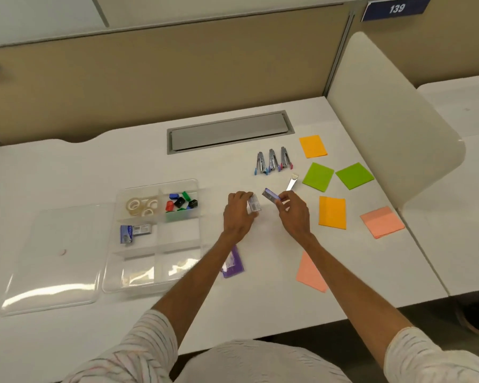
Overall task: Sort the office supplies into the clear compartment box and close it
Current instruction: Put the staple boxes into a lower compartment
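The clear compartment box (198, 205) lies open on the white desk, left of centre. It holds tape rolls (141, 207), coloured sharpeners (181, 203) and staple boxes (134, 233). Its clear lid (53, 258) lies flat to its left. My left hand (239, 214) grips a small staple box (254, 204) just above the desk. My right hand (292, 210) pinches another staple box (271, 194), tilted. A purple packet (233, 262) lies partly hidden under my left forearm.
Three staplers (273, 161) stand in a row behind my hands, with a metal staple remover (292, 182) beside them. Orange, green and pink sticky notes (332, 212) are scattered on the right. A grey cable hatch (228, 132) sits at the back. A white divider (393, 120) borders the right.
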`<state>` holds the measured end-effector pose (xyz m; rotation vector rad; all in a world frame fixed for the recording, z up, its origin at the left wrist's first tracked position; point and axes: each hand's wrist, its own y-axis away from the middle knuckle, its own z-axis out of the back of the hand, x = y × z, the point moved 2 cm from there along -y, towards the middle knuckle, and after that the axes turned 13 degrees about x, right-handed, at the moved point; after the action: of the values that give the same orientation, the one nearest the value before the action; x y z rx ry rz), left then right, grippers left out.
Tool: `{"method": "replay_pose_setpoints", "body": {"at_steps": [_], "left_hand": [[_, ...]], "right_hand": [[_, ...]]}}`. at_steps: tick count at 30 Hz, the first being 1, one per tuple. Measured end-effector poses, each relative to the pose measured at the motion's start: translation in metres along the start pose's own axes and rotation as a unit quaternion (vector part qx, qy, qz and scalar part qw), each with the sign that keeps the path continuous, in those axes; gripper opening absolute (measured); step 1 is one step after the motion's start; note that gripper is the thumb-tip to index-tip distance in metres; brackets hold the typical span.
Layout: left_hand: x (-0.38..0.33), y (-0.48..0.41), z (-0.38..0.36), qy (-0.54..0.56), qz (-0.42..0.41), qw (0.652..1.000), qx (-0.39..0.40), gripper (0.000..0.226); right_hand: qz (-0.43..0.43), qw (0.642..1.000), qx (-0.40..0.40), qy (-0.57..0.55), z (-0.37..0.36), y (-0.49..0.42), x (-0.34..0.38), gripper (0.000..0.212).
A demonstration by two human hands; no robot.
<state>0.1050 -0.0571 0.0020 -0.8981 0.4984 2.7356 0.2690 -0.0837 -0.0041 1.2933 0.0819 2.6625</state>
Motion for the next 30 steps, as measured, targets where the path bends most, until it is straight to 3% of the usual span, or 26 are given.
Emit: {"method": "replay_pose_setpoints", "body": {"at_steps": [7, 16, 22, 30], "left_hand": [[0.063, 0.027, 0.071, 0.0, 0.041, 0.998, -0.056, 0.057], [0.162, 0.085, 0.143, -0.038, 0.098, 0.992, -0.063, 0.05], [0.206, 0.115, 0.162, -0.093, 0.138, 0.986, -0.024, 0.055], [0.24, 0.131, 0.173, -0.133, 0.125, 0.983, 0.013, 0.057]], "right_hand": [[0.055, 0.997, 0.053, -0.033, -0.064, -0.011, 0.074, 0.021], [0.1, 0.984, 0.147, -0.03, -0.154, -0.001, 0.149, 0.018], [0.117, 0.974, 0.196, 0.008, -0.208, 0.015, 0.181, 0.02], [0.143, 0.965, 0.211, 0.054, -0.239, 0.025, 0.196, 0.017]]}}
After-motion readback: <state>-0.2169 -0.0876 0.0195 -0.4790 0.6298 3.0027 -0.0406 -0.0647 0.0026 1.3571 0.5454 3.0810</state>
